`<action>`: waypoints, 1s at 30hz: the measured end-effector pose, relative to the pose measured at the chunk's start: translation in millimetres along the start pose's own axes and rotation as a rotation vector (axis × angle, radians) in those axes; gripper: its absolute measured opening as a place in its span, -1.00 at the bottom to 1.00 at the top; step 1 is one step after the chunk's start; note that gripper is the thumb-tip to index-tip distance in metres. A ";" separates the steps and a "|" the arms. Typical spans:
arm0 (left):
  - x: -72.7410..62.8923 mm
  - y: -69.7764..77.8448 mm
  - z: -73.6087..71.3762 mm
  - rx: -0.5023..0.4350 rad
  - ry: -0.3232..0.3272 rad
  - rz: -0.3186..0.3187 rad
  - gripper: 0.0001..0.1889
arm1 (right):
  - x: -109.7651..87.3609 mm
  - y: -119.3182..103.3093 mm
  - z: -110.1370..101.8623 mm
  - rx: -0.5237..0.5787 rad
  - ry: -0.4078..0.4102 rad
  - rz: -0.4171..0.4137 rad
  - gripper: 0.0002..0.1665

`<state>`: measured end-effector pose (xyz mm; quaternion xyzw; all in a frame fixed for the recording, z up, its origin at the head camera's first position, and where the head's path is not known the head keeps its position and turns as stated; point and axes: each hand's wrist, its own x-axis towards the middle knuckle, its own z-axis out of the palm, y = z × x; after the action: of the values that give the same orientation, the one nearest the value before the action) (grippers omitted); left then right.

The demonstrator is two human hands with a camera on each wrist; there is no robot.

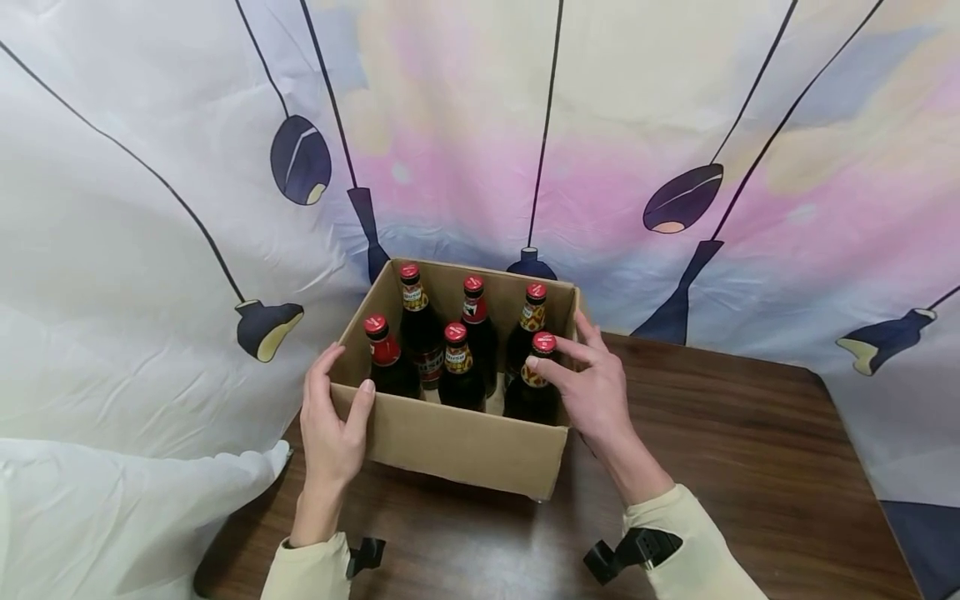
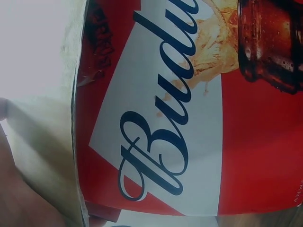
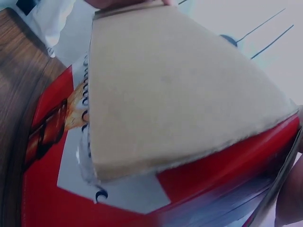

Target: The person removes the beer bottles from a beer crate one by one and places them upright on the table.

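An open cardboard box stands on the table with several dark beer bottles upright inside, each with a red cap. My left hand grips its front left corner, thumb over the front flap and fingers along the left side. My right hand is at the right side, thumb and index finger at the neck of the front right beer bottle; its other fingers lie along the box's right edge. In the left wrist view, the box's red and white printed side fills most of the picture. The right wrist view shows the plain front flap folded outward.
The dark wood table extends to the right and in front of the box. Behind hangs a cloth with printed lamps. White fabric bulges over the table's left edge.
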<state>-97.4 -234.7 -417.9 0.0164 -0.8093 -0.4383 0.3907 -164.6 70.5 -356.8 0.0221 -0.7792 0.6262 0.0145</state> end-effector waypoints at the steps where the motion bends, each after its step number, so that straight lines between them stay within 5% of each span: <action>1: -0.5 -0.4 0.3 -0.001 0.000 0.002 -0.41 | -1.2 -1.0 -0.1 0.018 0.009 -0.015 -0.38; 10: -5.2 -3.0 4.1 0.005 -0.020 -0.023 -0.40 | -8.6 -24.4 -3.3 0.117 0.087 -0.050 -0.52; 23: -13.7 -7.8 5.1 0.014 -0.038 -0.086 -0.39 | -2.7 -55.1 -21.6 0.146 0.028 -0.133 -0.58; 30: -14.7 -8.7 2.4 0.018 -0.020 -0.108 -0.39 | 5.0 -95.3 -37.9 0.204 -0.011 -0.183 -0.58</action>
<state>-91.6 -233.0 -434.0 0.0592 -0.8150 -0.4518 0.3581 -164.8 87.0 -255.4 0.0978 -0.7061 0.6983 0.0652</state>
